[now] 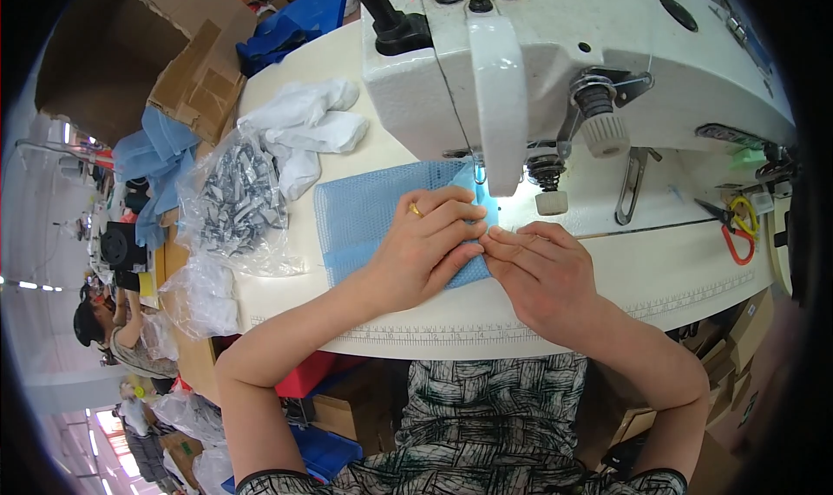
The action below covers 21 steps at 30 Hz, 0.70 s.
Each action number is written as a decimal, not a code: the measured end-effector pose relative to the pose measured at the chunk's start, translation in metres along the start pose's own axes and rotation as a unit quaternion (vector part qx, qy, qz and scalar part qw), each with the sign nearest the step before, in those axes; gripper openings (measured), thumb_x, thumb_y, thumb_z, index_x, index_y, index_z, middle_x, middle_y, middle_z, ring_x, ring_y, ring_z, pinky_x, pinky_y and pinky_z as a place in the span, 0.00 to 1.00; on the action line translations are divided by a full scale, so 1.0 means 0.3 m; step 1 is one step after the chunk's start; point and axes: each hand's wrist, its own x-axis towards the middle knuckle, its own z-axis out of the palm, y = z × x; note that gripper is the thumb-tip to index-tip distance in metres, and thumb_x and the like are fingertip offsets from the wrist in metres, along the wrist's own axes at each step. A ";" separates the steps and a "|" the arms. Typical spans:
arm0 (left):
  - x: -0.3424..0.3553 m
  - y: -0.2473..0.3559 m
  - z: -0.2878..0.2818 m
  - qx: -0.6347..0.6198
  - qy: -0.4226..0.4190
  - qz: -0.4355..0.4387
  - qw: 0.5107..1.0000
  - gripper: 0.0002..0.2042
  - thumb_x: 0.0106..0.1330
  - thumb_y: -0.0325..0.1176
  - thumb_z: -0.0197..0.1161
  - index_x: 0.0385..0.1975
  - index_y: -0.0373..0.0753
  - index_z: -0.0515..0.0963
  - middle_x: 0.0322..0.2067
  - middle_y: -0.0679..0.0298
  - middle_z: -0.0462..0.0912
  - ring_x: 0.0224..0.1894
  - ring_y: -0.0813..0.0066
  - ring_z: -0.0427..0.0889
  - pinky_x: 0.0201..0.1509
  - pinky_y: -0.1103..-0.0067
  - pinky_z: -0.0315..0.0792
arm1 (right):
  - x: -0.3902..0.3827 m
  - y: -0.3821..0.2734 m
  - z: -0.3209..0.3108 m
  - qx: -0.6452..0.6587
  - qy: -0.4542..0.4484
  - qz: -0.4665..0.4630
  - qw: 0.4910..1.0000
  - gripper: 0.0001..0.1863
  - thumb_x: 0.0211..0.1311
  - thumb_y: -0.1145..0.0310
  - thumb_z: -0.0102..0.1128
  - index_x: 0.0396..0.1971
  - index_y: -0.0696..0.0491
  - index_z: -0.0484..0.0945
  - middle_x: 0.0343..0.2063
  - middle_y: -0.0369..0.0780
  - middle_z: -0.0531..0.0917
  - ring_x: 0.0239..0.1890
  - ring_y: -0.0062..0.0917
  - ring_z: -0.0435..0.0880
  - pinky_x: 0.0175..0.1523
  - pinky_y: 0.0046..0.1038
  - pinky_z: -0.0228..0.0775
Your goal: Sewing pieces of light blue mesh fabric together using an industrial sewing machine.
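A piece of blue mesh fabric lies on the pale sewing table, its right edge under the lit needle area of a white sewing machine. My left hand, with a gold ring on one finger, rests over the fabric. Its fingers are bent and closed at the fabric's right edge, just in front of the needle. Close beside it, my right hand pinches the same edge, fingertips nearly touching the left ones. The fingers hide part of that edge.
Left of the fabric are a clear plastic bag of small grey-and-white pieces and crumpled white fabric. Red-handled scissors lie at the far right. A printed ruler strip follows the table's front edge. Another person sits far left.
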 end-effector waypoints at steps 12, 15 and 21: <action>0.010 0.001 -0.002 0.017 0.008 -0.009 1.000 0.09 0.69 0.33 0.66 0.44 0.38 0.81 0.51 0.63 0.83 0.61 0.62 0.78 0.61 0.65 0.65 | 0.008 0.008 -0.004 -0.011 -0.012 0.015 1.000 0.13 0.50 0.76 0.64 0.38 0.59 0.84 0.46 0.41 0.88 0.52 0.28 0.86 0.58 0.34 0.76; 0.017 -0.006 0.003 0.020 0.014 -0.015 1.000 0.09 0.69 0.33 0.66 0.45 0.37 0.81 0.52 0.62 0.82 0.62 0.62 0.76 0.62 0.64 0.65 | 0.010 0.018 0.005 -0.027 -0.013 0.023 0.999 0.15 0.50 0.76 0.64 0.40 0.59 0.84 0.48 0.41 0.87 0.51 0.28 0.86 0.57 0.33 0.76; 0.026 -0.027 0.024 0.043 0.038 -0.018 0.998 0.11 0.68 0.33 0.66 0.46 0.37 0.80 0.52 0.61 0.81 0.63 0.59 0.75 0.61 0.64 0.65 | 0.001 0.021 0.035 -0.024 0.021 0.054 0.998 0.18 0.48 0.76 0.64 0.42 0.58 0.84 0.49 0.40 0.85 0.50 0.30 0.85 0.54 0.31 0.77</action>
